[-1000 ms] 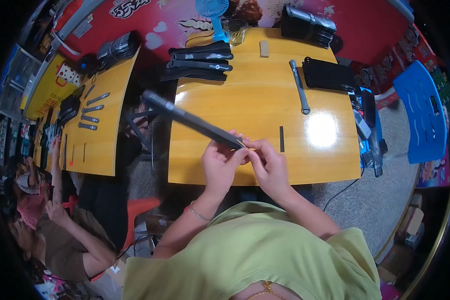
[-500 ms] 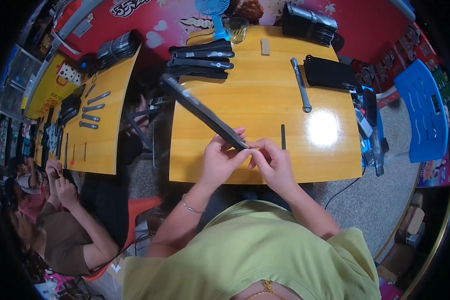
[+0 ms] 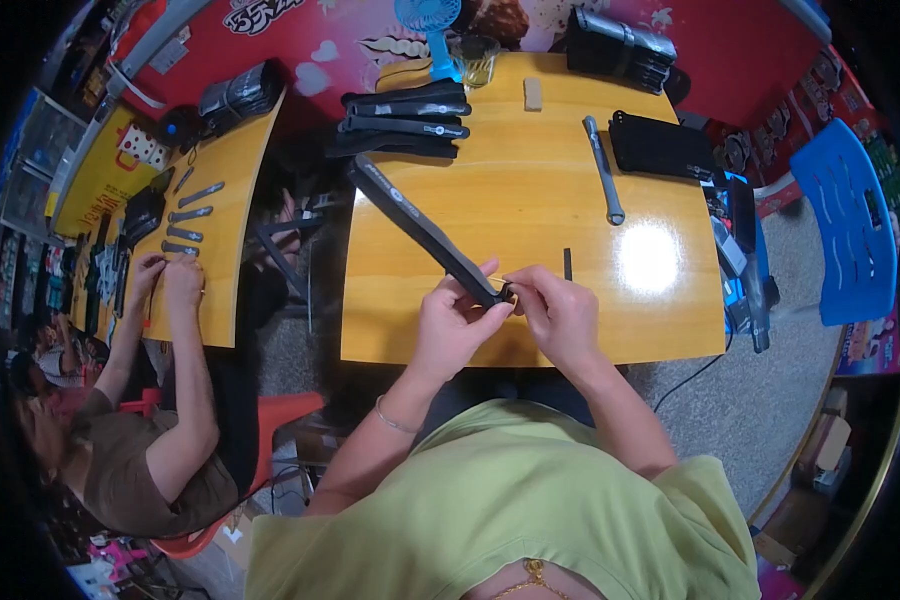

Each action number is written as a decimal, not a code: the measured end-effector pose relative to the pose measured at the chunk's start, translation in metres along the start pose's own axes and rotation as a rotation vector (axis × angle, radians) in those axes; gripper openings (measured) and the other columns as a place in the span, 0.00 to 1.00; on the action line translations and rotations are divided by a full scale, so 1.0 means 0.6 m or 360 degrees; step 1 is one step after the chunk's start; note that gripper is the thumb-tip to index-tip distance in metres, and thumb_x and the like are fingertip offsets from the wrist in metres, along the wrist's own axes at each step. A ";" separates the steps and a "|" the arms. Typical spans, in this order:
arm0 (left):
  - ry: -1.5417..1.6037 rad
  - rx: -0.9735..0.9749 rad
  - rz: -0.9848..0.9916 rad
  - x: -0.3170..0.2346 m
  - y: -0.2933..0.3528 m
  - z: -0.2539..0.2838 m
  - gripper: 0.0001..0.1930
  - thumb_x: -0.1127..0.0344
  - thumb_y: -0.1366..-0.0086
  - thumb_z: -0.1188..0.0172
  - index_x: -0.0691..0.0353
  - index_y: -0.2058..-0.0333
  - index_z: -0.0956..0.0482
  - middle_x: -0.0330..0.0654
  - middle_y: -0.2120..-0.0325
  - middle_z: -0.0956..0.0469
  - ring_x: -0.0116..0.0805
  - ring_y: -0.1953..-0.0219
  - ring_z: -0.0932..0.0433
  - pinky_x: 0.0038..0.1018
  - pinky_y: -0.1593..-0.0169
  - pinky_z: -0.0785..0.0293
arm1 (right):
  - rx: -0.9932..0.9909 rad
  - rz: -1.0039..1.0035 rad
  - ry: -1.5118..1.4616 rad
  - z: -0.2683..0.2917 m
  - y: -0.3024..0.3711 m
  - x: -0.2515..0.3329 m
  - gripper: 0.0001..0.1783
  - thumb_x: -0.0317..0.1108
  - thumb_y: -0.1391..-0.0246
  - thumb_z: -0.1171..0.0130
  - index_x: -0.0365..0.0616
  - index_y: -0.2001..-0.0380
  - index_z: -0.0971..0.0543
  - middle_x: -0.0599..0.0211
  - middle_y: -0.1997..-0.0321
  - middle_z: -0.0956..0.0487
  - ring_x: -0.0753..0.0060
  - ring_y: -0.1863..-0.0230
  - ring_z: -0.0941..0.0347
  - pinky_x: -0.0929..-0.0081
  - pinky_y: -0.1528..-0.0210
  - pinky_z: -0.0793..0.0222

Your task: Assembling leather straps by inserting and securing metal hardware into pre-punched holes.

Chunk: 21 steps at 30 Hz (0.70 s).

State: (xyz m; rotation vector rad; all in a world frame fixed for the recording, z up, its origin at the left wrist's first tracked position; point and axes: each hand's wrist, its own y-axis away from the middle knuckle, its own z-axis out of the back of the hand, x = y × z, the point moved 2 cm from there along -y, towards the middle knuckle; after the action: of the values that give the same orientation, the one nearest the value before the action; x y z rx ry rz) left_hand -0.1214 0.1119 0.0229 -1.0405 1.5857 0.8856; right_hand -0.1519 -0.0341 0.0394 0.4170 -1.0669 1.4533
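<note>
Bare yellow wooden table at twelve o'clock beyond hands, small dark rod at one, stacked black strips at eleven

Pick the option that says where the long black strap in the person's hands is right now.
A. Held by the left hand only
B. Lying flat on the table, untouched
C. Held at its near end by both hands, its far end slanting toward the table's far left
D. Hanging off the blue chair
C: the left hand and right hand both pinch the near end of the strap, which slants away to the far left over the table.
</note>
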 end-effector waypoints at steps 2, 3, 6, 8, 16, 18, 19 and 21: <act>0.0021 0.0111 0.0124 0.007 0.008 0.004 0.22 0.80 0.44 0.40 0.70 0.49 0.31 0.40 0.64 0.25 0.25 0.64 0.23 0.21 0.59 0.24 | -0.0014 0.0134 0.0181 0.013 -0.014 0.000 0.04 0.23 0.49 0.43 0.41 0.68 0.22 0.63 0.80 0.22 0.70 0.78 0.22 0.77 0.77 0.30; 0.0081 0.0278 0.0292 0.008 0.021 0.000 0.22 0.79 0.43 0.40 0.69 0.49 0.31 0.40 0.65 0.25 0.25 0.65 0.23 0.21 0.59 0.25 | -0.0147 0.0130 0.0251 0.025 -0.027 -0.007 0.04 0.26 0.50 0.43 0.45 0.69 0.22 0.65 0.80 0.22 0.69 0.79 0.23 0.74 0.78 0.31; 0.0228 0.0604 0.0670 0.007 0.069 -0.013 0.17 0.80 0.42 0.44 0.68 0.53 0.33 0.42 0.66 0.26 0.30 0.66 0.21 0.26 0.59 0.23 | -0.0124 0.0214 0.0323 0.068 -0.060 -0.002 0.03 0.30 0.51 0.42 0.49 0.70 0.23 0.67 0.81 0.23 0.66 0.79 0.24 0.71 0.79 0.32; 0.0399 0.0563 0.0655 0.017 0.084 0.002 0.15 0.83 0.44 0.47 0.65 0.58 0.34 0.44 0.68 0.26 0.36 0.64 0.20 0.29 0.57 0.22 | 0.0026 0.0298 0.0327 0.084 -0.060 0.010 0.03 0.30 0.51 0.42 0.49 0.70 0.23 0.67 0.82 0.23 0.64 0.79 0.24 0.70 0.79 0.32; 0.0821 0.0008 0.0508 0.016 0.033 0.034 0.05 0.70 0.36 0.58 0.60 0.62 0.35 0.40 0.76 0.33 0.25 0.84 0.39 0.18 0.81 0.44 | 0.0714 0.0104 0.0435 0.102 -0.010 0.035 0.31 0.39 0.61 0.30 0.50 0.49 0.25 0.66 0.84 0.23 0.67 0.82 0.26 0.74 0.76 0.32; 0.0925 -0.0046 0.0424 0.007 0.030 0.035 0.06 0.68 0.35 0.58 0.60 0.62 0.35 0.38 0.78 0.35 0.23 0.86 0.43 0.18 0.82 0.47 | 0.0818 -0.0035 0.0256 0.107 -0.005 0.034 0.30 0.45 0.61 0.31 0.51 0.51 0.24 0.65 0.77 0.21 0.62 0.77 0.24 0.71 0.72 0.29; 0.0925 -0.0070 0.0493 0.009 0.030 0.031 0.05 0.67 0.34 0.57 0.59 0.62 0.34 0.37 0.79 0.36 0.23 0.86 0.44 0.17 0.82 0.48 | 0.0816 -0.0044 0.0262 0.104 -0.003 0.036 0.30 0.45 0.61 0.31 0.51 0.51 0.24 0.65 0.77 0.21 0.62 0.77 0.24 0.71 0.72 0.29; 0.0918 -0.0072 0.0579 0.009 0.030 0.017 0.06 0.65 0.33 0.57 0.57 0.62 0.34 0.36 0.80 0.37 0.22 0.86 0.44 0.17 0.83 0.48 | 0.0432 0.0215 0.0007 0.091 -0.003 0.051 0.30 0.44 0.63 0.29 0.50 0.53 0.22 0.63 0.70 0.22 0.65 0.72 0.23 0.73 0.71 0.29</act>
State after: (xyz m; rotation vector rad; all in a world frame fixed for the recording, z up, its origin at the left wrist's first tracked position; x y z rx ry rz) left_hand -0.1355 0.1267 0.0164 -1.1206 2.3008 0.9093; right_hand -0.1746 -0.0595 0.0918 0.5418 -0.9101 1.7271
